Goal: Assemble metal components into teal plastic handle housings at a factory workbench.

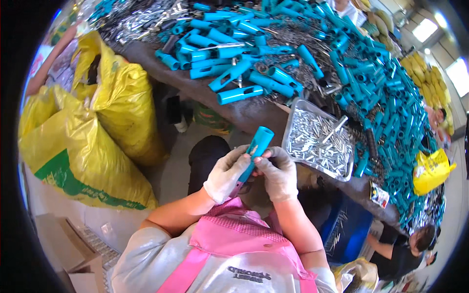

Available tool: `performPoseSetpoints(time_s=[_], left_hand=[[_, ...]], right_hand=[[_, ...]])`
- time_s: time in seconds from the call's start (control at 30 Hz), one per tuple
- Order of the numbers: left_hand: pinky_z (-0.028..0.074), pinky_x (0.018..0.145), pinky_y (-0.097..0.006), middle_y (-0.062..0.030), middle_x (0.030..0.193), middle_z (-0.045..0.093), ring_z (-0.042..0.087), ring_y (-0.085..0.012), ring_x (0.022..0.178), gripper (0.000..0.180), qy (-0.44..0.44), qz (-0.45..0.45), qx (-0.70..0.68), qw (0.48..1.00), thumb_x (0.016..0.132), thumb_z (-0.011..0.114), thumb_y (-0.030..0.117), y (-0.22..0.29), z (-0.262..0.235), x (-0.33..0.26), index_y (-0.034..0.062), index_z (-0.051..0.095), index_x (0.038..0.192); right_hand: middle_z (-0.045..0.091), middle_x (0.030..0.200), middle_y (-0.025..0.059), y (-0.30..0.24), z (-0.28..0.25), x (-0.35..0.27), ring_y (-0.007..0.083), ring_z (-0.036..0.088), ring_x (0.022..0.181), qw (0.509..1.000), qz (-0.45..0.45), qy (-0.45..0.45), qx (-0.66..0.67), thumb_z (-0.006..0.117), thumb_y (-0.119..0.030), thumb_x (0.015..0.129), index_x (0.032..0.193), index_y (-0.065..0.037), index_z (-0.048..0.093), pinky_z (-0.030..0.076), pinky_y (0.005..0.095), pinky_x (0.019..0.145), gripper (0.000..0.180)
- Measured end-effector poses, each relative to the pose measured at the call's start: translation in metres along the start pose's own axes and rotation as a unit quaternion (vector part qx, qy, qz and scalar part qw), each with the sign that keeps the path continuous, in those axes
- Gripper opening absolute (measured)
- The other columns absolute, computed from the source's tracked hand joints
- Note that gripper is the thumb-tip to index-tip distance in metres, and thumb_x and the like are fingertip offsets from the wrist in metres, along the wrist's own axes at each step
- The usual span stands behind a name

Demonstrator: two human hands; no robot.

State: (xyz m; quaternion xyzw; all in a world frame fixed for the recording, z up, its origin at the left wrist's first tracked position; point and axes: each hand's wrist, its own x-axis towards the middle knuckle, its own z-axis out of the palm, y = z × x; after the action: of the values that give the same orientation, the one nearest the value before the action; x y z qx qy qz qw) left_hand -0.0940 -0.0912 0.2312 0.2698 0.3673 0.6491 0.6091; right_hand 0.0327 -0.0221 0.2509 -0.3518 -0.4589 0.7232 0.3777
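Held in front of my chest is a teal slotted plastic tube (262, 136), tilted with its open round end up and away from me. My left hand (225, 173), in a whitish glove, is closed around the tube's lower part, with the thumb beside its slot. From the other side my right hand (280, 175), gloved too, pinches at the slot's edge with thumb and fingertips. Whether a small part sits between those fingertips is too small to tell. Just beyond the right hand, a clear tray (350, 172) holds many small silvery metal pins (312, 134).
Teal tubes (239, 95) and metal parts are heaped along the curved dark table (195, 90). Large yellow sacks (93, 151) stand on the left, near cardboard (63, 241). A blue bin (346, 229) stands low right. Other people (400, 251) sit around the table.
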Motion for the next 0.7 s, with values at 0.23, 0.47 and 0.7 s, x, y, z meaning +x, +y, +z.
performPoseSetpoints(time_s=[0.23, 0.47, 0.7], left_hand=[[0.041, 0.063, -0.021, -0.0020, 0.091, 0.056, 0.049, -0.0077, 0.074, 0.045, 0.005, 0.052, 0.175, 0.983, 0.094, 0.051, 0.037, 0.001, -0.002, 0.007, 0.0024, 0.047, 0.122], [0.039, 0.049, -0.022, 0.0003, 0.080, 0.050, 0.048, -0.0071, 0.063, 0.036, 0.001, -0.151, -0.117, 0.982, 0.093, 0.051, 0.038, -0.012, -0.006, 0.010, 0.0101, 0.049, 0.115], [0.041, 0.048, -0.024, -0.0023, 0.080, 0.053, 0.052, -0.0099, 0.063, 0.028, 0.081, -0.127, -0.125, 0.981, 0.094, 0.050, 0.038, -0.019, -0.011, 0.000, 0.0110, 0.048, 0.101]], right_hand=[[0.063, 0.079, 0.0054, -0.026, -0.013, 0.013, 0.0094, 0.059, 0.073, 0.938, -0.094, -0.090, -0.321, 0.065, -0.007, 0.082, 0.089, -0.002, 0.064, 0.048, 0.0250, 0.069, 0.009], [0.062, 0.094, 0.0164, -0.064, -0.084, 0.079, 0.0343, 0.061, 0.086, 0.731, -0.209, 0.077, -0.646, 0.067, -0.015, 0.075, 0.094, -0.007, 0.067, 0.048, 0.0412, 0.076, 0.020], [0.059, 0.079, 0.0113, -0.052, -0.088, 0.083, 0.0220, 0.056, 0.063, 0.765, -0.239, 0.067, -0.595, 0.067, -0.008, 0.074, 0.083, -0.003, 0.067, 0.046, 0.0329, 0.061, 0.010]])
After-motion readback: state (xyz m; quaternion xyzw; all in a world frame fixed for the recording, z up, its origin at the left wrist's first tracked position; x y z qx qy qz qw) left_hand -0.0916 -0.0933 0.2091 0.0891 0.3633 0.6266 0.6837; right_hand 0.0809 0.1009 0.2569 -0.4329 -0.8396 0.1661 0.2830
